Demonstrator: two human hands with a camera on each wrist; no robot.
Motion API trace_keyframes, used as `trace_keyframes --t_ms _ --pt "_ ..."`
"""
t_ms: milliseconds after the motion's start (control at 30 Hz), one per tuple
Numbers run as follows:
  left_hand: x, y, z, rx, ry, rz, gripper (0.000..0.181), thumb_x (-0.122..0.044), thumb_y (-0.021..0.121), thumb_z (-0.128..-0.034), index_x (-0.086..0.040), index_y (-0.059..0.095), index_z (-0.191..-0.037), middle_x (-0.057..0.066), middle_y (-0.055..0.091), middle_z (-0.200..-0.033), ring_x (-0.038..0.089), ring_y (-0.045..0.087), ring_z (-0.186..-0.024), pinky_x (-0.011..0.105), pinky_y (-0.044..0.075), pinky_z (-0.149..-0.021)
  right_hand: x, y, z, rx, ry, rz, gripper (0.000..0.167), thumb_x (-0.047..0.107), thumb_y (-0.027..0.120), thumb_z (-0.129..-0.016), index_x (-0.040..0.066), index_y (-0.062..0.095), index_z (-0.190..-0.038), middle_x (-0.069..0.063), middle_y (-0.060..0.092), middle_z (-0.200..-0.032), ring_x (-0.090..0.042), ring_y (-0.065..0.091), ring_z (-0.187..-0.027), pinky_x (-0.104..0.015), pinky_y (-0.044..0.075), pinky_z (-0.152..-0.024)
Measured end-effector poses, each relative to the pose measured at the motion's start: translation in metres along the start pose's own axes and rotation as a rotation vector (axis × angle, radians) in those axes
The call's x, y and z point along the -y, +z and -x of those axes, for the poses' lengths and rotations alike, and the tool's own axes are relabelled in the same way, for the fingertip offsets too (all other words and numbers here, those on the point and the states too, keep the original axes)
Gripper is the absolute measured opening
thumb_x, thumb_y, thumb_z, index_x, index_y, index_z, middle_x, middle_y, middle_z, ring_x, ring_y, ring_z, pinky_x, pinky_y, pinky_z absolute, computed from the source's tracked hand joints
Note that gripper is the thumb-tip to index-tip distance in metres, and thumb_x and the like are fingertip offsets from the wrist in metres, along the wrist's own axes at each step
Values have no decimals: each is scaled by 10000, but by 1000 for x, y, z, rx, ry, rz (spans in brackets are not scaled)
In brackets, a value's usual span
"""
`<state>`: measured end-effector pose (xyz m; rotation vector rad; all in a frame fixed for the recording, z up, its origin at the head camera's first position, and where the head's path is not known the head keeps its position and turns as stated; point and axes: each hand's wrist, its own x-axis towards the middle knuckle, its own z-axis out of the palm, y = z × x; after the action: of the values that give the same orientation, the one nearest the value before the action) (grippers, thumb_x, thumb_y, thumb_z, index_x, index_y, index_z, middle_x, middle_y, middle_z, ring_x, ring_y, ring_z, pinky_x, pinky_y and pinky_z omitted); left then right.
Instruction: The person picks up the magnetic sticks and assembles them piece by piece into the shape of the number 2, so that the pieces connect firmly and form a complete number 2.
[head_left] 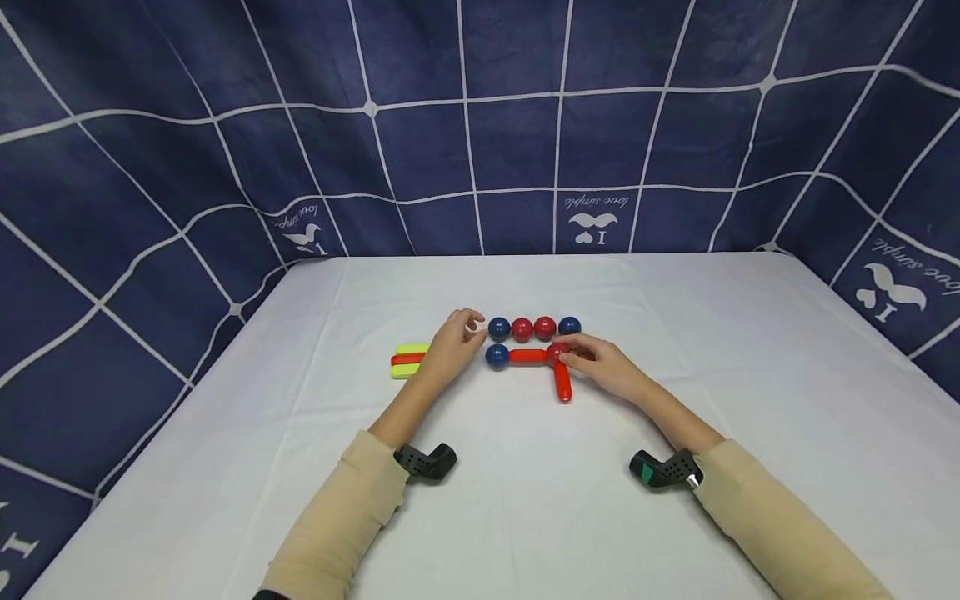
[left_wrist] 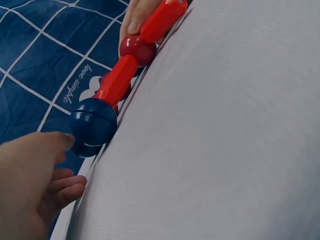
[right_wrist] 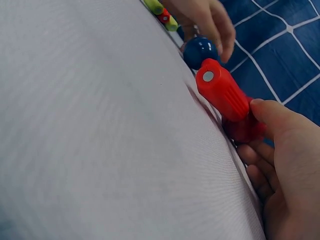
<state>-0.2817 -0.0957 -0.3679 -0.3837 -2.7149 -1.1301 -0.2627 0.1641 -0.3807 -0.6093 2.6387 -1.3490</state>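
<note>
- White cloth covers the bench [head_left: 525, 483], with soft creases across it.
- Dark blue fabric [head_left: 510, 142] with white grid lines hangs behind and at both sides, printed with moustaches, hearts and upside-down "love simple".
- The chain sits toward the bench's far side, between the hands: blue ball [head_left: 497, 357], red rod [head_left: 528, 357], red ball [head_left: 553, 352], then a second rod [head_left: 563, 385] pointing back toward the person.
- Just beyond it, a row of four balls [head_left: 522, 329] runs blue, red, red, blue.
- The right hand [head_left: 606, 367] has its thumb and fingers clamped on the chain's red ball.
- The left hand [head_left: 452, 343] is loosely curved, thumb and fingers apart, near the blue balls at the left; whether the thumb touches one, I cannot tell.
- Beside the left hand lie two yellow-green sticks [head_left: 406, 372] with a red stick [head_left: 403, 360] between them.
- Beige sleeves [head_left: 337, 508] and black wrist mounts [head_left: 427, 462] show in the head view alone.
- Only the left wrist view makes out a groove round the blue ball.
- Only the right wrist view shows the pale disc [right_wrist: 208, 76] in the second rod's end.
</note>
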Motion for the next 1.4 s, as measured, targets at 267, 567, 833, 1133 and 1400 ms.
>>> trace_keyframes --t_ms 267,567,833,1133,1400 --pt "2 10 -7 77 -144 16 488 -385 542 -887 -32 531 -1224 129 581 -1077 235 537 -951 351 456 -839 -1 4 3 0 6 -18 416 310 524 -913 106 510 -1275 -118 564 -1181 -231 508 -1009 -336 445 -867" --pt "-9 18 -11 37 -205 -63 525 -480 573 -831 -86 592 -1177 92 597 -1046 230 562 -926 370 458 -798 -1 4 3 -2 4 -19 417 313 521 -915 107 507 -1277 -118 561 -1195 -227 511 -1015 -348 446 -876" --pt "-14 11 -2 -98 -285 60 462 -375 612 -833 -39 581 -1149 108 553 -984 213 497 -853 295 408 -710 1 5 -1 14 -28 -11 407 283 525 -915 98 504 -1277 -122 560 -1195 -225 514 -1006 -320 453 -869" --pt "-51 6 30 -68 -118 99 390 -283 606 -829 -49 568 -1139 88 554 -960 208 497 -831 247 401 -638 3 6 1 7 3 -9 402 283 528 -913 125 502 -1282 -105 551 -1230 -234 521 -1034 -389 458 -905" --pt "-73 13 57 93 -79 158 366 -263 640 -816 -93 577 -1133 51 591 -924 160 510 -789 236 429 -629 1 3 3 -8 -14 -18 408 299 528 -913 118 507 -1278 -110 565 -1211 -225 535 -1018 -378 459 -889"
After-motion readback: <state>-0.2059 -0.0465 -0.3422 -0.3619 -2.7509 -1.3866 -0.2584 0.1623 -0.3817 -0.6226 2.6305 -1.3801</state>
